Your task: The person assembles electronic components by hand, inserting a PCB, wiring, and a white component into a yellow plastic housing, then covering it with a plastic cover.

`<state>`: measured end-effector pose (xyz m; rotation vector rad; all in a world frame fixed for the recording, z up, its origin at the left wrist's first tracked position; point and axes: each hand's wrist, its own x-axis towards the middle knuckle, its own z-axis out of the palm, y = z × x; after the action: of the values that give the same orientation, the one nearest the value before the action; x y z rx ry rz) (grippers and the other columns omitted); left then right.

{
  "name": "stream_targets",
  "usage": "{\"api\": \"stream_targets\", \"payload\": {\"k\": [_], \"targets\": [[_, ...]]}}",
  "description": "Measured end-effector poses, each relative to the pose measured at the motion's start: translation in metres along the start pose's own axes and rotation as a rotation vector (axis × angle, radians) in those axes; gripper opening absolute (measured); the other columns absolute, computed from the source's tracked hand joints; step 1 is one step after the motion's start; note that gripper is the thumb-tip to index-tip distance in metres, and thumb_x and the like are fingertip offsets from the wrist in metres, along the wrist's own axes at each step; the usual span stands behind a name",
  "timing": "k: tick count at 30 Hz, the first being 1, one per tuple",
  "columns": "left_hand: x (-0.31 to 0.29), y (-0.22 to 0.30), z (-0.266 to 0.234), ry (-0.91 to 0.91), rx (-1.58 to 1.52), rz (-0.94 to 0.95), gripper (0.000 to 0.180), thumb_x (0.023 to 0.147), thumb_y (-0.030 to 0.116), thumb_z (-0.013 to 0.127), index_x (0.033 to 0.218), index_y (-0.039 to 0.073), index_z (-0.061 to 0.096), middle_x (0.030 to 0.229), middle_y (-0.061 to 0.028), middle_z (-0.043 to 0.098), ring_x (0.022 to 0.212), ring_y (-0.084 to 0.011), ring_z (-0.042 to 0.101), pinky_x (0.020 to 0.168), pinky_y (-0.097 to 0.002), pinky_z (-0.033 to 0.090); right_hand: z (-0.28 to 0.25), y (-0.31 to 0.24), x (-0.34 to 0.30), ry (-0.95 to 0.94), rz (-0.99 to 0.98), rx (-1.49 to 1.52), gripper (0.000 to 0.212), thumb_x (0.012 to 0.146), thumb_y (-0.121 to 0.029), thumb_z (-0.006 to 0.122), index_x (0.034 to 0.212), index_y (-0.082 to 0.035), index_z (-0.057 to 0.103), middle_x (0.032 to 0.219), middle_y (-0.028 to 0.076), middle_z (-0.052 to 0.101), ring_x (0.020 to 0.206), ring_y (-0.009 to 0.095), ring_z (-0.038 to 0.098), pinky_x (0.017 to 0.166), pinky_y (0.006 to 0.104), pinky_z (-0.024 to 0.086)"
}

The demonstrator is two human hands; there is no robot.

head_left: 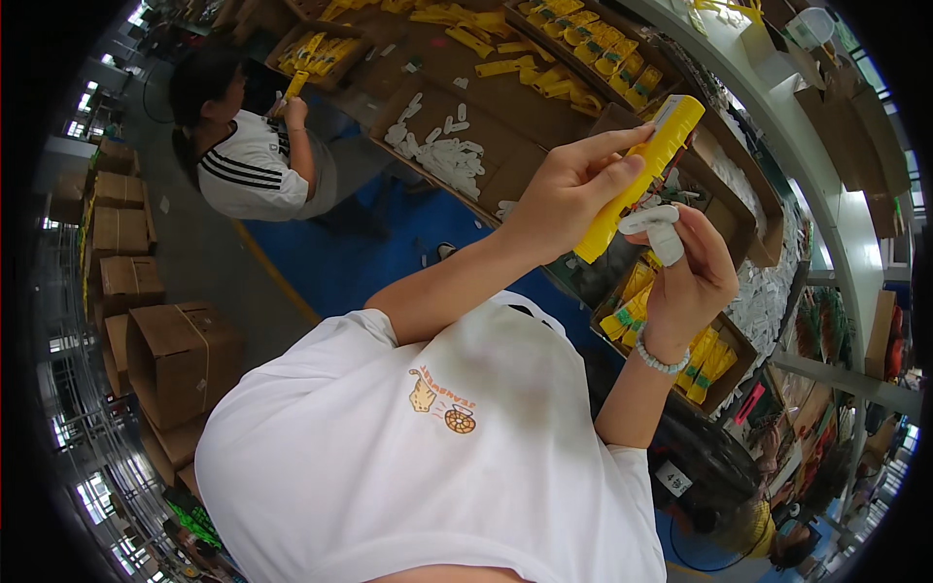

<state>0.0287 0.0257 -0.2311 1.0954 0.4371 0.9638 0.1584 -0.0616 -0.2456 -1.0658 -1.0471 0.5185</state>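
My left hand [588, 183] is gripping a long yellow casing [653, 167], thumb and fingers pressing across its middle, and I'm holding it tilted in front of me. My right hand [692, 282] is pinching a small white piece [649, 220] just beside the casing's lower half; I cannot tell whether the two are touching. The casing is looking like light, stiff plastic, probably a bit slippery, so I'm judging the middle of its long sides the safest hold. Small parts are showing along its inner side and may be fragile, so fingers should be staying off them. The white piece is seeming very light and easy to drop; its edges are suiting fingertips. Farther out, more white pieces [442, 155] are lying in a cardboard box [510, 155], and yellow casings [714, 364] are filling another box near my right wrist.
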Motion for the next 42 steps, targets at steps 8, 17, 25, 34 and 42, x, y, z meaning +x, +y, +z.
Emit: {"api": "stream_targets", "payload": {"k": [8, 17, 25, 34, 42], "targets": [[-0.008, -0.014, 0.019, -0.01, 0.36, 0.068, 0.04, 0.095, 0.018, 0.056, 0.133, 0.004, 0.05, 0.108, -0.0074, 0.063, 0.086, -0.0061, 0.058, 0.073, -0.0204, 0.049, -0.016, -0.023, 0.01, -0.037, 0.22, 0.033, 0.025, 0.08, 0.008, 0.063, 0.106, 0.008, 0.063, 0.094, 0.017, 0.068, 0.081, 0.023, 0.069, 0.07, 0.0302, 0.059], [-0.021, -0.024, 0.036, 0.028, 0.246, 0.185, 0.041, 0.095, 0.009, 0.052, 0.136, 0.005, 0.046, 0.106, -0.0075, 0.062, 0.087, -0.0075, 0.059, 0.075, -0.0224, 0.049, -0.036, -0.021, 0.001, -0.09, 0.292, 0.143, 0.023, 0.081, 0.007, 0.062, 0.104, 0.01, 0.062, 0.094, 0.02, 0.067, 0.079, 0.025, 0.069, 0.069, 0.0322, 0.06], [-0.026, -0.038, 0.035, 0.074, 0.184, 0.273, 0.04, 0.094, 0.01, 0.055, 0.133, 0.005, 0.049, 0.107, -0.006, 0.06, 0.085, -0.0059, 0.058, 0.07, -0.0207, 0.049, -0.036, -0.021, -0.003, -0.076, 0.373, 0.204, 0.019, 0.08, 0.006, 0.062, 0.099, 0.01, 0.065, 0.089, 0.018, 0.068, 0.075, 0.024, 0.069, 0.068, 0.0308, 0.059], [-0.021, -0.051, 0.021, 0.03, 0.42, 0.405, 0.041, 0.093, 0.012, 0.058, 0.133, 0.01, 0.052, 0.086, -0.0017, 0.054, 0.067, -0.0055, 0.047, 0.057, -0.0198, 0.04, -0.035, -0.017, -0.003, -0.099, 0.354, 0.108, 0.019, 0.081, 0.008, 0.061, 0.099, 0.009, 0.066, 0.089, 0.018, 0.068, 0.074, 0.023, 0.069, 0.069, 0.0292, 0.058], [0.001, -0.03, 0.012, -0.078, 0.217, 0.097, 0.049, 0.093, 0.011, 0.057, 0.139, 0.006, 0.04, 0.105, -0.0083, 0.059, 0.088, -0.0115, 0.06, 0.075, -0.0248, 0.05, -0.016, -0.012, 0.009, -0.04, 0.303, 0.051, 0.022, 0.082, 0.007, 0.061, 0.104, 0.007, 0.066, 0.095, 0.015, 0.068, 0.079, 0.019, 0.068, 0.073, 0.0263, 0.055]]}}
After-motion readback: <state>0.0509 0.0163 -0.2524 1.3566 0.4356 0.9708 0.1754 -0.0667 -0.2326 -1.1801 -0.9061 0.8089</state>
